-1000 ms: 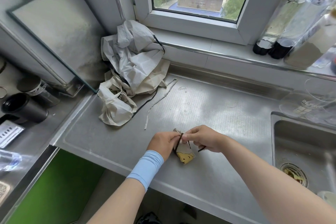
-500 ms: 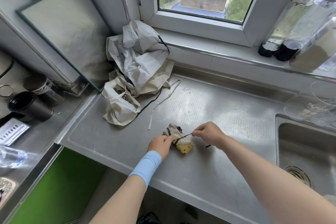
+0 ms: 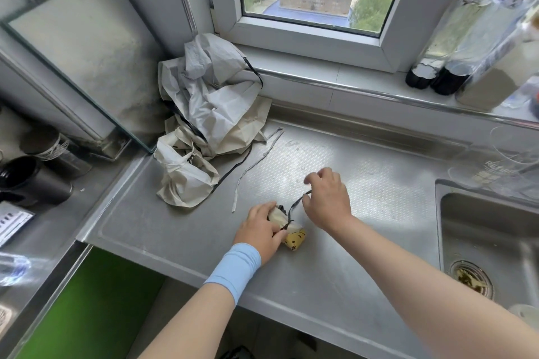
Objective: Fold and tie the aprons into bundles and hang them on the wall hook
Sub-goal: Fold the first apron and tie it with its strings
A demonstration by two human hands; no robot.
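Head view, centre of frame: a person's left hand (image 3: 259, 231), a pale blue band at the wrist, grips a small folded cream apron bundle with a yellow cartoon print (image 3: 295, 237) against the brushed steel counter (image 3: 320, 294). The right hand (image 3: 327, 202) pinches the bundle's thin black strap (image 3: 296, 203), drawn taut just above it. A crumpled pile of grey and cream aprons (image 3: 210, 108) lies at upper left, and a steel sink (image 3: 490, 245) sits at right.

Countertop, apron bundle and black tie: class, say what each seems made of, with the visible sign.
Countertop: probably stainless steel, brushed; grey sheen, embossed dotted patch. Apron bundle: thin matte fabric, printed; creases, folds small. Black tie: narrow cloth tape, it seems; bends limply, pinched by the right hand.
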